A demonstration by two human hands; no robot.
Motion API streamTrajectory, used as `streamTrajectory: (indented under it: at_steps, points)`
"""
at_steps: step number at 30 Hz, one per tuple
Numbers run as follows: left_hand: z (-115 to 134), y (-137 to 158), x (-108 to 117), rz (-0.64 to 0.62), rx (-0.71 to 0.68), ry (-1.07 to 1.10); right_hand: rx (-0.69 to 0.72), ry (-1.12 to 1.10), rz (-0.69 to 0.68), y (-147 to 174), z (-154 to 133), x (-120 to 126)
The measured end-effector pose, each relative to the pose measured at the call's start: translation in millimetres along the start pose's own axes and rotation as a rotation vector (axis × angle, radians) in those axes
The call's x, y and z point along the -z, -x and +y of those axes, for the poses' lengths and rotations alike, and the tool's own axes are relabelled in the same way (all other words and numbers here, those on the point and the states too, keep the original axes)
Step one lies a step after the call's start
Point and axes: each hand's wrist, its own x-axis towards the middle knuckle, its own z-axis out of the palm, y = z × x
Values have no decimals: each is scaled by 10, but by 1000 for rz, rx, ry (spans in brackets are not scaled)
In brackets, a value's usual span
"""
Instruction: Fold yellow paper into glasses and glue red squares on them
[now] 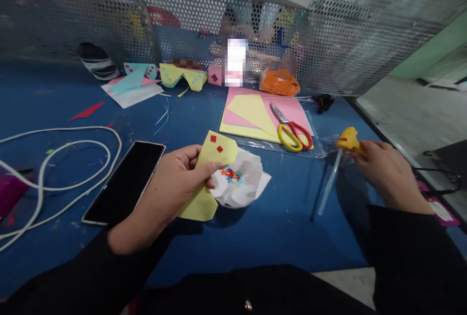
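My left hand (175, 179) pinches a yellow paper cutout (199, 203) shaped like eyeglasses, with two small red squares near its upper end. Just beyond it, a white paper-lined bowl (251, 179) holds small red, orange and blue paper bits. Over at the right, my right hand (386, 169) is closed around a yellow hot glue gun (348, 140). A translucent glue stick (331, 183) slants down from the gun toward the table. The grip of the gun is mostly hidden by my fingers.
Scissors (292, 132) with red and yellow handles lie on coloured paper sheets (233, 132) in plastic. A phone (126, 183) and white cable (115, 159) are at left. Finished paper glasses (197, 79) and an orange packet (279, 82) stand before the perforated metal screen (204, 1).
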Motion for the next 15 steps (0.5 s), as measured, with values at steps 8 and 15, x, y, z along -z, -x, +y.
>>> streamTrajectory:
  at_steps: [8,15]
  points:
    - [10,0,6,45,6,-28,269,-385,362,706,-885,800]
    - [-11,-9,7,27,-18,3,893,-563,128,749,-1710,759]
